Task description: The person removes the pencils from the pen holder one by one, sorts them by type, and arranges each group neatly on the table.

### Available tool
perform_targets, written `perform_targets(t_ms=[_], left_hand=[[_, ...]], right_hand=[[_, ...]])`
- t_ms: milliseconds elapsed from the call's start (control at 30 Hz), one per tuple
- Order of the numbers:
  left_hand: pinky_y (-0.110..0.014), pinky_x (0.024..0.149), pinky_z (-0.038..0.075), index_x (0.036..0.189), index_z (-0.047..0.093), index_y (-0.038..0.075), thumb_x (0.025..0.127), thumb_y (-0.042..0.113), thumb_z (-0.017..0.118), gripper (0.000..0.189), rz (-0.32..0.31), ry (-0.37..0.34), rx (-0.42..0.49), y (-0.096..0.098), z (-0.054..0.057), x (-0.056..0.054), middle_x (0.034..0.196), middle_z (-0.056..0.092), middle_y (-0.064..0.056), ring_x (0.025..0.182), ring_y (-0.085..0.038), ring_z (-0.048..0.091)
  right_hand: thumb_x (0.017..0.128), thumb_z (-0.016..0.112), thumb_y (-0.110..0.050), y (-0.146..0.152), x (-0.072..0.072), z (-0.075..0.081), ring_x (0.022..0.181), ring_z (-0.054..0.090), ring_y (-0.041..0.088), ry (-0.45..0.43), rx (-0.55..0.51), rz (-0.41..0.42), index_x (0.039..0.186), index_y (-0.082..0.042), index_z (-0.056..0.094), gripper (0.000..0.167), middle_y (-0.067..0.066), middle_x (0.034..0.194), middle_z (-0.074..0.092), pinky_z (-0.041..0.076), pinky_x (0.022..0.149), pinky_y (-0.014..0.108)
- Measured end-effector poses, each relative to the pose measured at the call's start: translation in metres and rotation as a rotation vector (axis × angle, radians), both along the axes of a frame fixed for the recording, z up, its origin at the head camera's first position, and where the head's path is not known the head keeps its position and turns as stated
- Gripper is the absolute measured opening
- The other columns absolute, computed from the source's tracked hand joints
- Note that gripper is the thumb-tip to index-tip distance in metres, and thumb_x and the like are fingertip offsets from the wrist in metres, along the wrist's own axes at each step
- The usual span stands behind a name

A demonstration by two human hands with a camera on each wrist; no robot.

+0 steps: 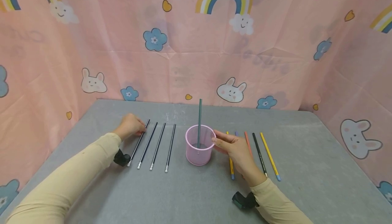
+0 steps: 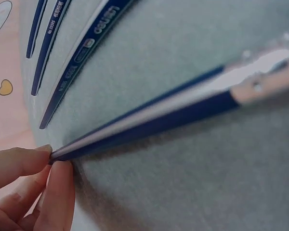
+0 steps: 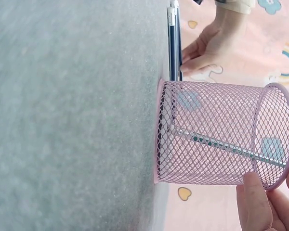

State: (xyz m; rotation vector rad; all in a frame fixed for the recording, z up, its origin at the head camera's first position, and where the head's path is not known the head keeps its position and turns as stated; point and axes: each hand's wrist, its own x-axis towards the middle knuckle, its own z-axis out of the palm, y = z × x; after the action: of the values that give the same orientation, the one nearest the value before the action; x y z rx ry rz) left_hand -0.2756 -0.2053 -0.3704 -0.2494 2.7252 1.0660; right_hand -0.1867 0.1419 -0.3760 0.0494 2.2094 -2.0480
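My left hand (image 1: 131, 126) pinches the far end of the leftmost dark blue pencil (image 2: 149, 118), between thumb and fingertips. The pencil's silver ferrule and eraser end point toward me. Three similar dark blue pencils (image 1: 157, 145) lie beside it to the right, roughly parallel. At the table's middle stands a pink mesh pencil cup (image 3: 212, 130), upright, with one green pencil (image 1: 200, 118) leaning inside. My right hand (image 1: 237, 151) holds the cup by the right side of its rim, thumb and fingers on either side of the wall.
Right of the cup lie several coloured pencils, among them a yellow pencil (image 1: 269, 156), a black pencil (image 1: 259, 154) and a red-orange pencil (image 1: 248, 142), partly hidden by my right hand. A pink printed cloth (image 1: 190, 64) hangs behind the grey table (image 1: 190, 196).
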Motion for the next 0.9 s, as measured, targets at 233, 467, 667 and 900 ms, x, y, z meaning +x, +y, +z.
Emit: perform_targets(t_ms=[233,467,667,900], left_hand=[[-0.018,0.055,0.052,0.107,0.071,-0.01,0.086,0.004,0.071,0.025,0.012,0.002,-0.014,0.002,-0.002,0.001,0.091,0.073,-0.018,0.058,-0.007,0.059],[-0.018,0.055,0.052,0.103,0.072,-0.01,0.086,0.003,0.071,0.021,-0.001,0.032,-0.036,0.005,-0.005,0.002,0.089,0.073,-0.019,0.058,-0.008,0.059],[-0.019,0.055,0.053,0.099,0.072,-0.01,0.085,0.003,0.071,0.019,-0.02,0.065,-0.047,0.008,-0.004,0.004,0.086,0.073,-0.018,0.06,-0.009,0.06],[-0.03,0.067,0.057,0.103,0.072,-0.008,0.091,0.006,0.065,0.02,-0.057,0.174,-0.102,0.014,0.007,0.01,0.101,0.073,-0.023,0.08,-0.024,0.066]], right_hand=[[0.092,0.071,-0.014,0.0,0.0,0.0,0.111,0.068,0.006,0.0,-0.007,0.007,0.133,-0.002,0.062,0.044,0.014,0.138,0.061,0.057,0.092,0.027],[0.092,0.072,-0.014,0.001,-0.001,-0.001,0.112,0.068,0.008,0.0,-0.009,0.0,0.133,-0.003,0.062,0.044,0.014,0.137,0.062,0.058,0.091,0.027],[0.092,0.072,-0.014,0.003,0.0,-0.001,0.11,0.068,0.006,0.012,-0.014,0.002,0.133,-0.003,0.062,0.044,0.014,0.137,0.062,0.058,0.092,0.027],[0.092,0.072,-0.015,0.003,0.001,-0.002,0.11,0.068,0.005,0.02,-0.011,0.018,0.133,-0.003,0.062,0.044,0.014,0.137,0.062,0.057,0.093,0.028]])
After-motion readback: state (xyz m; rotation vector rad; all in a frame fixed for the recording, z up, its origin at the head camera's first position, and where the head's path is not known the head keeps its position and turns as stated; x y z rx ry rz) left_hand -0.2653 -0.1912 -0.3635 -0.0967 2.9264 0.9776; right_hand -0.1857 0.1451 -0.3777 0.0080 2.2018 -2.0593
